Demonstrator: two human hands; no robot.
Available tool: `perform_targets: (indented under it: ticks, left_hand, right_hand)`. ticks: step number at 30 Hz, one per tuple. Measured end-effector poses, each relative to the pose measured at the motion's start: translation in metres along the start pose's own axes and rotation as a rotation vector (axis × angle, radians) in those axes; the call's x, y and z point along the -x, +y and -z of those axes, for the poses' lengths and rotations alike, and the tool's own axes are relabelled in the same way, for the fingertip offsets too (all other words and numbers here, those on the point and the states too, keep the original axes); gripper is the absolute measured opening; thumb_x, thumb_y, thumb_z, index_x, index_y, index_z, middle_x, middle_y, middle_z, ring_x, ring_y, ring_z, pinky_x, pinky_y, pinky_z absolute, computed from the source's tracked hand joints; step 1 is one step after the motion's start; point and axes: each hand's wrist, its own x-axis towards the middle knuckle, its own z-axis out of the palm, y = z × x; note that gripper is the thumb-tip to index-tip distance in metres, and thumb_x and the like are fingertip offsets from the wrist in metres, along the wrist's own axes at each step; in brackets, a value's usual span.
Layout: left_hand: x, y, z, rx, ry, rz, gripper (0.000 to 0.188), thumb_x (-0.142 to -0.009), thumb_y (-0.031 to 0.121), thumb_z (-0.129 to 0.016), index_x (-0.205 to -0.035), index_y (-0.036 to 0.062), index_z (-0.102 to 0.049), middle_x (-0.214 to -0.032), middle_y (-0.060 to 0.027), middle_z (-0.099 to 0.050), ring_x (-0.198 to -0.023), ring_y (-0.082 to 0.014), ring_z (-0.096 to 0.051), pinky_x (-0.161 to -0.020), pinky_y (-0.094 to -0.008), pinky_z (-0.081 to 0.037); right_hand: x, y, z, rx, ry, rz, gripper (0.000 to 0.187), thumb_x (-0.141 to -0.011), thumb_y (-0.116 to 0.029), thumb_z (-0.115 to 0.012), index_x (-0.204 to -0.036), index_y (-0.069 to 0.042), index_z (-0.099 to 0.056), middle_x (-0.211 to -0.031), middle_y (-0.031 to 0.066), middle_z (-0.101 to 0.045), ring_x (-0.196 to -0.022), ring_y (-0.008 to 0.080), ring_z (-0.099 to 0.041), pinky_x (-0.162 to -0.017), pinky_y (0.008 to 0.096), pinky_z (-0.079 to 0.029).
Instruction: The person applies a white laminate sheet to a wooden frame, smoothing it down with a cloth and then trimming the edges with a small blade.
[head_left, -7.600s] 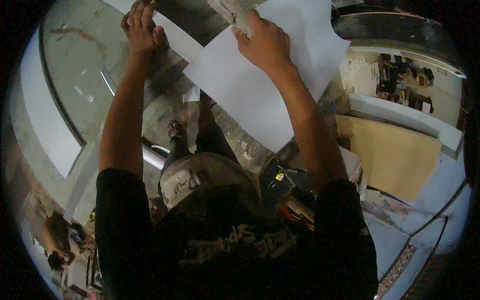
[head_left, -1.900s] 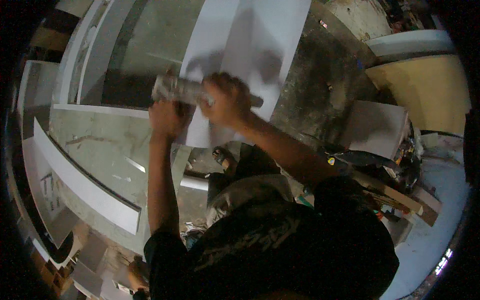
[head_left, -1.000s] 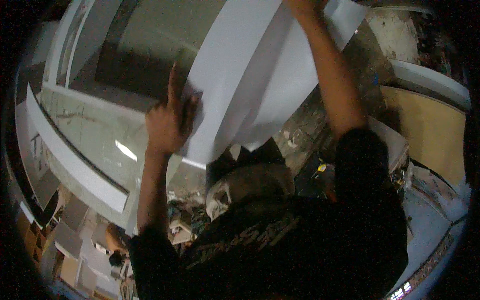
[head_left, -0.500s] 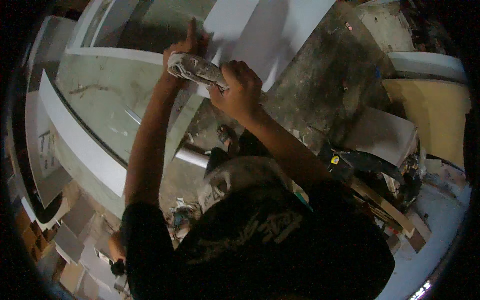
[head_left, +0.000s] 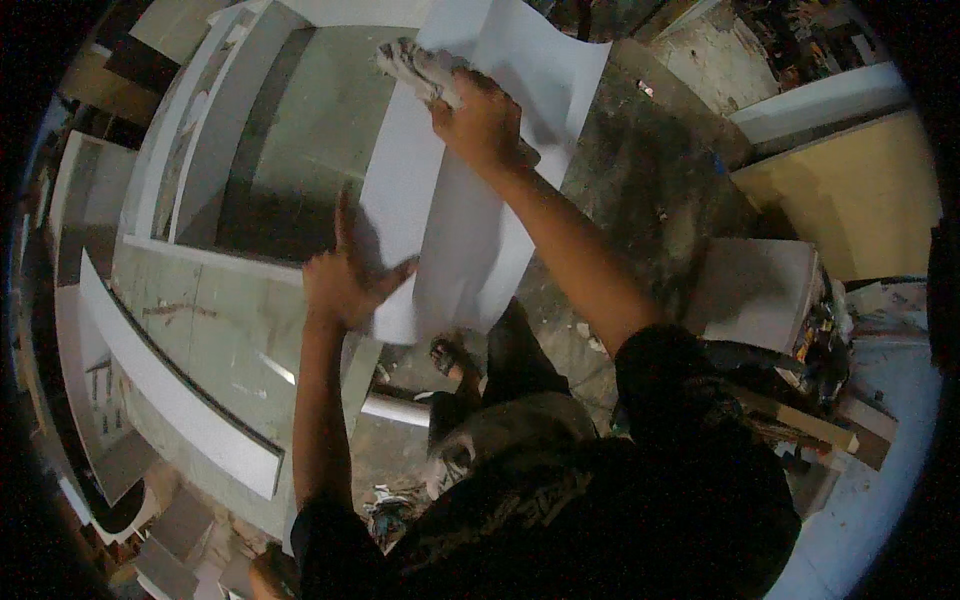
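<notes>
In my right hand (head_left: 485, 125) is a bunched, greyish-white rag (head_left: 420, 70), gripped above the far part of a glossy white sheet (head_left: 395, 210). The sheet lies along the table's right edge, and its right side curls and hangs over. My left hand (head_left: 345, 280) is spread near the sheet's near left corner, index finger stretched forward and thumb pointing right onto the white surface. Nothing is held in it. Whether the rag touches the sheet cannot be made out.
A white open frame (head_left: 215, 140) stands on the pale green tabletop (head_left: 220, 350) at left. A long white strip (head_left: 180, 385) lies nearer. On the right are a grey panel (head_left: 755, 290), a yellowish board (head_left: 850, 195) and wood offcuts. A foot (head_left: 455, 360) shows below the sheet.
My right hand has carried the rag away from my left wrist, toward the sheet's far part. My left hand is now lower in view, at the sheet's near corner. The whole view has shifted.
</notes>
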Motion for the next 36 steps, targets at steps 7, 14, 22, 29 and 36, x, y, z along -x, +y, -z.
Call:
perform_targets:
  ticks: [7,14,22,29,36]
  left_hand:
    - [-0.005,0.005,0.008,0.057,-0.164,0.097,0.147,-0.046,0.06,-0.087,-0.154,0.0117,0.0,-0.108,-0.0177,-0.069,-0.083,-0.0418,-0.068,-0.071,-0.0482,-0.056]
    - [-0.016,0.025,0.02,0.076,-0.146,0.198,0.146,-0.04,0.036,-0.093,-0.153,0.0122,-0.005,-0.117,-0.0139,-0.064,-0.094,-0.0364,-0.066,-0.076,-0.0486,-0.055]
    - [-0.098,0.115,0.026,0.042,0.187,0.229,0.13,-0.051,0.034,-0.092,-0.148,-0.005,-0.015,-0.145,-0.0274,-0.035,-0.132,-0.0449,-0.037,-0.112,-0.0523,-0.028]
    - [-0.254,0.153,0.018,0.051,0.348,0.325,0.131,-0.056,0.041,-0.089,-0.151,-0.0023,-0.01,-0.139,-0.0264,-0.044,-0.129,-0.0417,-0.044,-0.107,-0.0519,-0.036]
    - [-0.279,0.161,0.004,0.217,0.301,0.38,0.127,-0.056,0.038,-0.087,-0.151,-0.0016,-0.011,-0.122,-0.0241,-0.058,-0.115,-0.0389,-0.056,-0.1,-0.0435,-0.046]
  right_hand:
    - [-0.124,0.092,-0.028,-0.017,-0.018,-0.046,0.044,-0.076,-0.035,-0.073,-0.11,-0.007,-0.065,-0.098,0.0179,-0.07,-0.087,0.0396,-0.066,-0.078,0.0493,-0.053]
    - [-0.205,0.146,-0.043,-0.121,-0.24,0.029,0.04,-0.087,-0.023,-0.066,-0.12,-0.003,-0.061,-0.105,0.0244,-0.065,-0.093,0.0403,-0.062,-0.079,0.0509,-0.051]
    - [-0.219,0.201,-0.05,-0.173,-0.218,-0.074,0.059,-0.079,-0.054,-0.071,-0.115,-0.009,-0.066,-0.108,0.0207,-0.068,-0.095,0.0403,-0.065,-0.082,0.046,-0.053]
    - [-0.119,0.225,0.104,-0.81,-0.051,-0.663,0.058,-0.085,-0.045,-0.072,-0.117,0.003,-0.062,-0.113,0.0136,-0.065,-0.104,0.0215,-0.059,-0.09,0.0345,-0.047]
    - [-0.031,0.312,0.273,-0.554,-0.155,-0.61,0.054,-0.088,-0.04,-0.071,-0.119,0.002,-0.059,-0.109,0.0108,-0.065,-0.096,0.0173,-0.059,-0.082,0.0347,-0.048]
